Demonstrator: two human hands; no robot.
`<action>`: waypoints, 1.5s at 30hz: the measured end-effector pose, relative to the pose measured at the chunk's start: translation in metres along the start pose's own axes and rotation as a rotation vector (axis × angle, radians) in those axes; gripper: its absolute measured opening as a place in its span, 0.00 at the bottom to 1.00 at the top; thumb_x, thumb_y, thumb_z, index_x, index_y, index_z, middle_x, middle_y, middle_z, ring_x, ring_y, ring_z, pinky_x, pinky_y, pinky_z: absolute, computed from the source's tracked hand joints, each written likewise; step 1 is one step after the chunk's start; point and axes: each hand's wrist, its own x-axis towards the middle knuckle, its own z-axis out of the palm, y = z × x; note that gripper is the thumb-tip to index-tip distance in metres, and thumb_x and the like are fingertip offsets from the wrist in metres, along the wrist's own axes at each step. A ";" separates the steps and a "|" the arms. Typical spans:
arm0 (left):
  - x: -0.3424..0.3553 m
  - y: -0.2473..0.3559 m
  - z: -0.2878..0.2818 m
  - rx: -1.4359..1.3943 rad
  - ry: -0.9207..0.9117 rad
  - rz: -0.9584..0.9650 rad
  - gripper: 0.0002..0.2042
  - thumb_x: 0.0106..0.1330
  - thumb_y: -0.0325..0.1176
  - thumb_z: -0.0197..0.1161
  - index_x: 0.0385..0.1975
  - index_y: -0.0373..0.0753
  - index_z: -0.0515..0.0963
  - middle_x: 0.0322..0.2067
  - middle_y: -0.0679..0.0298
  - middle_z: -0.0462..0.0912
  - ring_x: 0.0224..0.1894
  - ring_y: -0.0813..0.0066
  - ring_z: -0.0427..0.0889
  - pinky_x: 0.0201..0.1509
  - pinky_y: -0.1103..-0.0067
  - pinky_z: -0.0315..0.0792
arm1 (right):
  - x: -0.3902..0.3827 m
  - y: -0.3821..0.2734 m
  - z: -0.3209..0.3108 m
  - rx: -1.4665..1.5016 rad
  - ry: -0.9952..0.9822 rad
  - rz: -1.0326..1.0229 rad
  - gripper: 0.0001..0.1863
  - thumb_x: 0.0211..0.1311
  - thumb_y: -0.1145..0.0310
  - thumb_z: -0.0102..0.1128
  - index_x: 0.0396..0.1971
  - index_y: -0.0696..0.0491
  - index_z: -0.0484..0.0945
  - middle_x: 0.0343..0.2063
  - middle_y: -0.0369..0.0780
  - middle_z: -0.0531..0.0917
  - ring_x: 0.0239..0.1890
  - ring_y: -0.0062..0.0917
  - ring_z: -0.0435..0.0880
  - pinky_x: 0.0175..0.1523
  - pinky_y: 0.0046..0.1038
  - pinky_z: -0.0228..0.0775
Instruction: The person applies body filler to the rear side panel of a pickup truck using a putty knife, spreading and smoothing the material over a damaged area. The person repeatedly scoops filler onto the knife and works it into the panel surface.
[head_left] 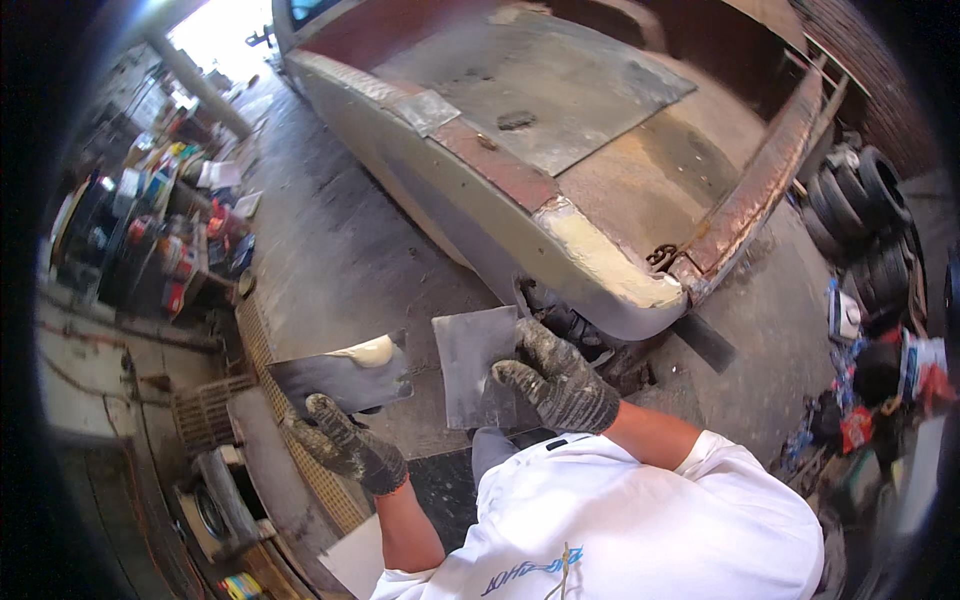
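My left hand [345,445], in a soiled grey knit glove, grips a thin dark plate [320,380] carrying a cream lump of paste [368,351] along its upper edge. My gloved right hand [560,385] holds a second grey plate [467,367] upright, just right of the first, with a small gap between them. Beyond both hands is a pickup bed [460,200] with red, grey and rusty surfaces. A cream patch of filler [600,250] covers the rear corner of its near side wall, and a small grey piece [425,113] lies farther along that wall.
Cluttered shelves [195,230] line the left. A post [200,85] stands behind them. A slatted crate [210,415] and planks sit low at the left. Stacked tyres [850,205] and loose debris [850,425] are at the right. A loose sheet [540,70] lies inside the bed.
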 end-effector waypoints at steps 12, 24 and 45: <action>0.061 -0.085 0.077 -1.037 -0.540 -0.368 0.19 0.71 0.35 0.54 0.58 0.33 0.71 0.56 0.50 0.74 0.57 0.55 0.74 0.61 0.66 0.70 | 0.059 0.005 0.098 0.041 0.595 0.241 0.16 0.63 0.67 0.62 0.48 0.56 0.75 0.38 0.41 0.82 0.40 0.25 0.79 0.48 0.30 0.72; 0.068 -0.089 0.098 -1.953 -1.419 -0.719 0.13 0.70 0.30 0.57 0.52 0.35 0.72 0.38 0.59 0.80 0.32 0.70 0.81 0.36 0.74 0.78 | 0.117 0.001 0.137 -0.180 0.278 0.194 0.14 0.63 0.64 0.62 0.45 0.54 0.78 0.36 0.38 0.83 0.41 0.24 0.80 0.46 0.30 0.73; 0.078 -0.148 0.205 -1.737 -0.572 -1.298 0.17 0.67 0.38 0.62 0.51 0.37 0.75 0.44 0.61 0.81 0.44 0.70 0.79 0.43 0.74 0.78 | 0.397 0.028 -0.051 -0.945 0.163 0.432 0.21 0.58 0.53 0.62 0.35 0.59 0.82 0.28 0.46 0.85 0.29 0.32 0.84 0.39 0.33 0.74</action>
